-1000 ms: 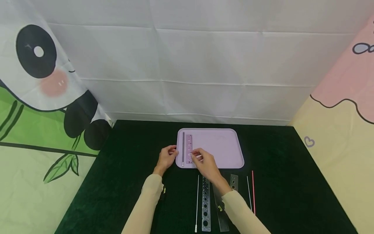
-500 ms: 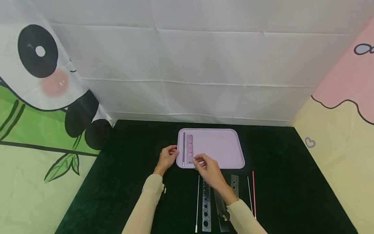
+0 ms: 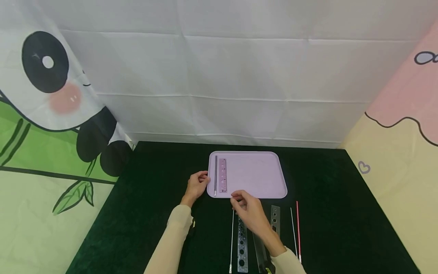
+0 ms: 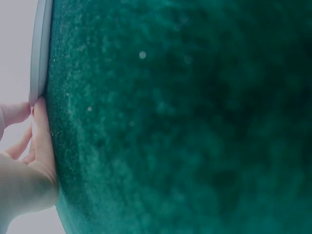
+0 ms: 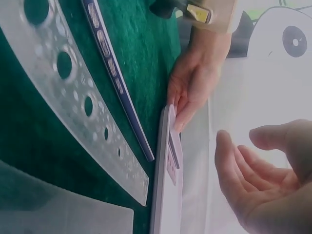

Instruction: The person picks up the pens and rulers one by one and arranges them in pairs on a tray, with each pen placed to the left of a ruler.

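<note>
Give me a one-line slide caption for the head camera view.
Left hand touches the pink tray holding a ruler; right hand hovers empty over more rulers on the black cloth.

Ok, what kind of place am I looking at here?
Probably a staged tabletop recording booth, not a workshop: cartoon-print fabric backdrops wall in a table draped in dark green cloth, with a lilac tray and clear hole-template rulers laid out in front.

Lilac tray (image 3: 260,175) on dark cloth, small perforated ruler (image 3: 222,175) flat inside, left
</note>
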Demonstrator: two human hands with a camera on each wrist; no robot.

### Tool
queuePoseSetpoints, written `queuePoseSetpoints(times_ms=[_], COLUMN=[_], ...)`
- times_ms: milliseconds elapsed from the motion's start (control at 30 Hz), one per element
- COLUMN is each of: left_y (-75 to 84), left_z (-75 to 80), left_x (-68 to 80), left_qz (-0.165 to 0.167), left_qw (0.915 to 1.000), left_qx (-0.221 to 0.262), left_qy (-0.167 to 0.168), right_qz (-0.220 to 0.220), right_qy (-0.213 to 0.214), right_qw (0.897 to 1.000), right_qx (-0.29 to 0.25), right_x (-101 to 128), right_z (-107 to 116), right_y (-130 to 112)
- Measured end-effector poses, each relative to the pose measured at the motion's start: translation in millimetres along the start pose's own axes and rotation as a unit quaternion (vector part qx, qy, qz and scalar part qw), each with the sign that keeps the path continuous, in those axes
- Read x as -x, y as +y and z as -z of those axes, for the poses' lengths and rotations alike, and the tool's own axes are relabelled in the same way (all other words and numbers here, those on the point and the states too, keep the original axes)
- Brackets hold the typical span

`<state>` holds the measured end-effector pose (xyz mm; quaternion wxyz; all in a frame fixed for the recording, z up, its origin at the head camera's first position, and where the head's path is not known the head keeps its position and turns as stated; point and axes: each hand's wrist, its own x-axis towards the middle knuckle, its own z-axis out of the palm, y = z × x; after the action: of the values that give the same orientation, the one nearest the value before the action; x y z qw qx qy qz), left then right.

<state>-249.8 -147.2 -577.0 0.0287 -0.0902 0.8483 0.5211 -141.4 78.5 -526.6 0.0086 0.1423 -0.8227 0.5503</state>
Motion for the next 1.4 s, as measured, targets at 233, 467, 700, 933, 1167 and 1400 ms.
queuePoseSetpoints(times_ms=[233, 467, 700, 933, 1167, 1400], left_y=[-0.5, 0.3, -0.5, 0.0, -0.4, -1.1], left_z=[0.3, -0.3, -1.2, -1.7, -1.9, -0.8], left_x=[-0.2, 0.2, -0.5, 0.3, -0.4, -0.7], left_qz=[0.004, 0.007, 0.005, -0.004, 0.003, 0.005], left_qw=[1.0, 1.0, 1.0, 1.0, 1.0, 1.0], left_qx=[0.001, 0.001, -0.002, -0.008, -0.006, -0.005], left_qy=[-0.001, -0.003, -0.003, 0.002, 0.005, 0.006], right_qz=[-0.015, -0.032, -0.047, -0.074, -0.111, -0.125], right_qy=[-0.018, -0.024, -0.028, -0.044, -0.06, -0.046], right_qw=[1.0, 0.999, 0.998, 0.996, 0.992, 0.99], right_qx=[-0.015, 0.013, 0.041, 0.014, -0.026, -0.035], right_x=[12.2, 24.0, 38.4, 52.6, 62.7, 63.5], right_z=[-2.1, -3.0, -5.9, -10.6, -17.9, -25.8], right_y=[1.0, 4.3, 7.5, 11.0, 16.7, 15.8])
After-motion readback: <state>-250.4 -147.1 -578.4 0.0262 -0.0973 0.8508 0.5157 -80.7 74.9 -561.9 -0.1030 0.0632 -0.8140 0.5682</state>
